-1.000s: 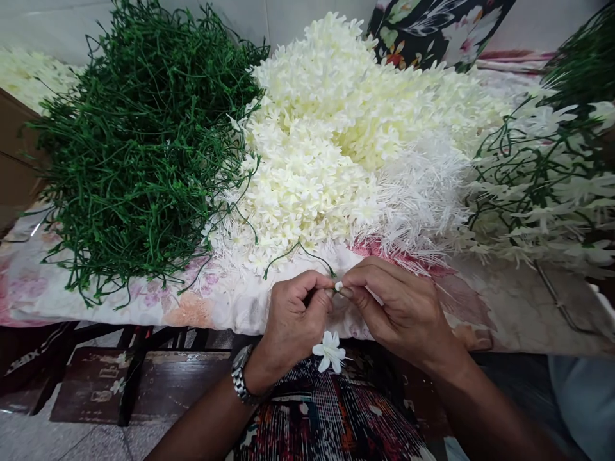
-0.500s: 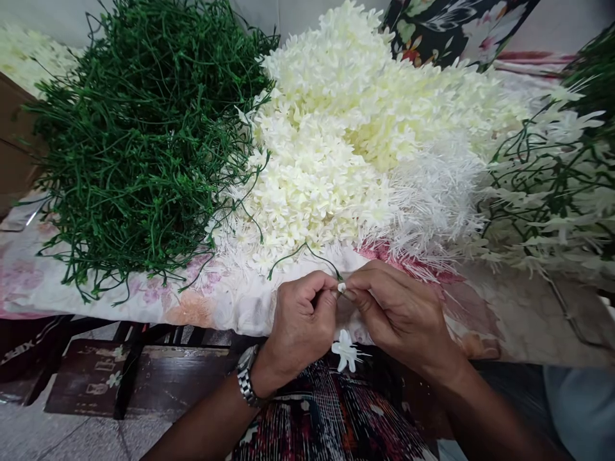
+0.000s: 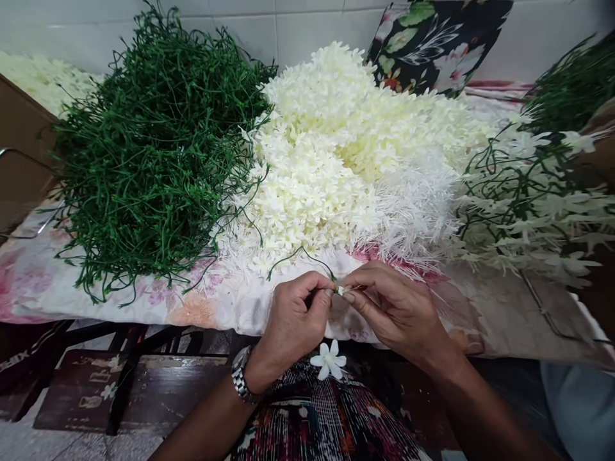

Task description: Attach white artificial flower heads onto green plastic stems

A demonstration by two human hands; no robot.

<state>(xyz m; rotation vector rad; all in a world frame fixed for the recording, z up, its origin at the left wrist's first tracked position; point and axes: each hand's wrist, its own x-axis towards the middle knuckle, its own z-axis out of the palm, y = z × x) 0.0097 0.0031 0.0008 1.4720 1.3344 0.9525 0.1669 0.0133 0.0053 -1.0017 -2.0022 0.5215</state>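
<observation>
Near the front edge of the cloth, my left hand (image 3: 298, 315) pinches a thin green plastic stem (image 3: 323, 261), whose other branch curves off to the left. My right hand (image 3: 401, 310) meets it fingertip to fingertip, closed on a small whitish piece (image 3: 341, 290) at the stem's tip; the fingers partly hide it, so its exact kind is unclear. Below the hands is a white artificial flower (image 3: 328, 360) with spread petals, over the patterned clothing on my lap. Whether it hangs from the stem I cannot tell.
A large heap of green stems (image 3: 158, 160) lies to the left. Cream flower heads (image 3: 307, 173) and white stringy pieces (image 3: 418, 198) are piled behind my hands. Stems with white flowers (image 3: 538, 205) lie at the right. The floral cloth (image 3: 192, 310) covers the surface.
The white flower below my hands has swung left and now faces up with its petals spread. My fingertips have shifted slightly at the stem tip. The head view has tilted.
</observation>
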